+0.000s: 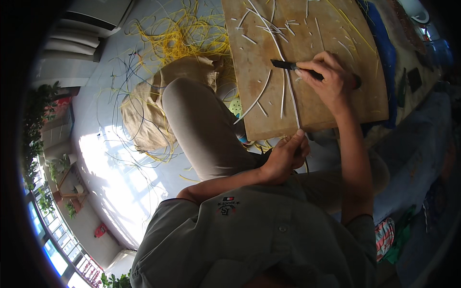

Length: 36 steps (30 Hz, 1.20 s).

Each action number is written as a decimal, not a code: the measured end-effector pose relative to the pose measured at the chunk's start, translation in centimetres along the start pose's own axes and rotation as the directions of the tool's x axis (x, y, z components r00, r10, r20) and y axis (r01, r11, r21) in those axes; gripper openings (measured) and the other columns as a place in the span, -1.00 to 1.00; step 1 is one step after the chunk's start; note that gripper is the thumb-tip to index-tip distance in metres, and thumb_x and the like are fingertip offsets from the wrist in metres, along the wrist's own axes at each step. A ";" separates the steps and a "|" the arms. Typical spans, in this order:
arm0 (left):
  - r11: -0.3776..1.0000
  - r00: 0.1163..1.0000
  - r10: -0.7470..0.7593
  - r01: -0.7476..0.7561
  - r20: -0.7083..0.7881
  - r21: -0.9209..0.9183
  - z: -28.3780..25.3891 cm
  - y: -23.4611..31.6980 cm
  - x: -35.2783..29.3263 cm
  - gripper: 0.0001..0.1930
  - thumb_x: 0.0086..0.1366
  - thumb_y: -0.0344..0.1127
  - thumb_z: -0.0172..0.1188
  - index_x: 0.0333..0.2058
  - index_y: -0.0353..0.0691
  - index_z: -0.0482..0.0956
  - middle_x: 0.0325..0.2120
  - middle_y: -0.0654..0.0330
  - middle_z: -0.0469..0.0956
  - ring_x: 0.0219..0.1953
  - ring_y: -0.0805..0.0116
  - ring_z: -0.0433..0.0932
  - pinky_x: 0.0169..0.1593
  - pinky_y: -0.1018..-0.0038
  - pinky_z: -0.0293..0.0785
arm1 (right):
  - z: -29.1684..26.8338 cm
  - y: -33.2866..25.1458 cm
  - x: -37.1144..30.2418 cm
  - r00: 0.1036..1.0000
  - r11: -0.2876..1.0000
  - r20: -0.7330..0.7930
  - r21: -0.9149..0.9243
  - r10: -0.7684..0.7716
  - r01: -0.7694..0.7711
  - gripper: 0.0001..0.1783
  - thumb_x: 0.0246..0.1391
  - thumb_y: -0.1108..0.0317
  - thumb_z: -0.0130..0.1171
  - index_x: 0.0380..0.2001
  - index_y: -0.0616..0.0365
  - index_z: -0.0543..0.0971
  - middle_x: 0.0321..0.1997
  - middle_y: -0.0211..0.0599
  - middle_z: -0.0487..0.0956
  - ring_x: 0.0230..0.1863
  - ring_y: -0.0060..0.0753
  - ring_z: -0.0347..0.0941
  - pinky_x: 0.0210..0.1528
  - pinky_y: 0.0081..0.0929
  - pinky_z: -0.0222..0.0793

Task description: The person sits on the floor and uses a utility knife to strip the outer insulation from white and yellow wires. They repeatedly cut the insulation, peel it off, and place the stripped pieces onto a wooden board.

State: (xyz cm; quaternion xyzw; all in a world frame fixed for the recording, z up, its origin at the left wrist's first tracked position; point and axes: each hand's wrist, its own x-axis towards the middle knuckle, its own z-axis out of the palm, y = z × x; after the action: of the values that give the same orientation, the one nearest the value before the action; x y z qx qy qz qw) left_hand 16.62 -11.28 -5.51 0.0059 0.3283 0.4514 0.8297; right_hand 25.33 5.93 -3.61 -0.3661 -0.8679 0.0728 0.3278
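My right hand (329, 77) is closed around the dark handle of a utility knife (284, 64), whose black blade points left. The blade lies across a long white cable (291, 93) that runs down the wooden board (307, 115). Below the board's near edge, my left hand (289, 152) pinches the near end of that cable between thumb and fingers. Several short white strips (261, 98) lie on the board to the left of the cable, and more are scattered toward its far side.
Tangled yellow wires (187, 38) heap on the floor at the far left. Beside my knee lies a brown sack (144, 115) with dark wires over it. Blue material (384, 53) borders the board's right side. Potted plants (57, 165) stand at the left wall.
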 end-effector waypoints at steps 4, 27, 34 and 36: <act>1.000 1.000 -0.008 0.008 -0.005 -0.007 0.0 0.0 0.0 -0.64 0.34 -0.02 -0.19 -0.56 -0.10 0.21 -0.68 0.35 0.17 -0.73 0.62 0.00 -0.66 0.65 -0.09 | 0.0 -0.2 0.2 1.000 1.000 0.014 -0.004 -0.022 0.022 -0.86 -0.28 0.26 0.31 -0.52 -0.13 0.60 -0.54 -0.56 0.37 -0.43 -0.47 0.36 -0.38 -0.49 0.32; 1.000 1.000 -0.010 0.010 0.008 0.022 -0.2 -0.1 0.1 -0.63 0.35 -0.02 -0.21 -0.58 -0.09 0.18 -0.71 0.35 0.15 -0.72 0.59 0.01 -0.67 0.64 -0.10 | 0.6 -0.1 0.7 1.000 0.997 0.014 -0.066 -0.025 0.026 -0.86 -0.27 0.22 0.30 -0.52 -0.16 0.60 -0.53 -0.58 0.37 -0.41 -0.47 0.36 -0.36 -0.48 0.33; 0.998 1.000 -0.012 0.011 0.010 0.054 -0.4 -0.1 0.3 -0.62 0.35 -0.01 -0.24 -0.60 -0.08 0.15 -0.75 0.35 0.10 -0.74 0.58 0.01 -0.67 0.63 -0.09 | 1.5 0.0 2.0 1.000 0.996 -0.010 -0.093 -0.020 0.019 -0.87 -0.23 0.19 0.27 -0.50 -0.15 0.60 -0.51 -0.57 0.37 -0.37 -0.44 0.36 -0.34 -0.43 0.33; 0.998 1.000 -0.009 0.010 -0.014 0.061 -0.3 -0.3 0.3 -0.61 0.35 0.00 -0.24 -0.60 -0.09 0.15 -0.76 0.35 0.10 -0.74 0.57 0.01 -0.67 0.62 -0.08 | 2.0 0.5 2.5 0.999 0.994 -0.013 -0.103 -0.031 0.029 -0.86 -0.22 0.18 0.27 -0.49 -0.15 0.60 -0.51 -0.55 0.37 -0.35 -0.43 0.36 -0.33 -0.42 0.34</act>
State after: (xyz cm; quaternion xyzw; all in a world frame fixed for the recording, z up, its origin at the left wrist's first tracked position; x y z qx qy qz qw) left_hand 16.81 -11.27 -5.99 0.0266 0.3477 0.4373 0.8290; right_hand 23.07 8.23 -4.01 -0.3700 -0.8735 0.0205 0.3158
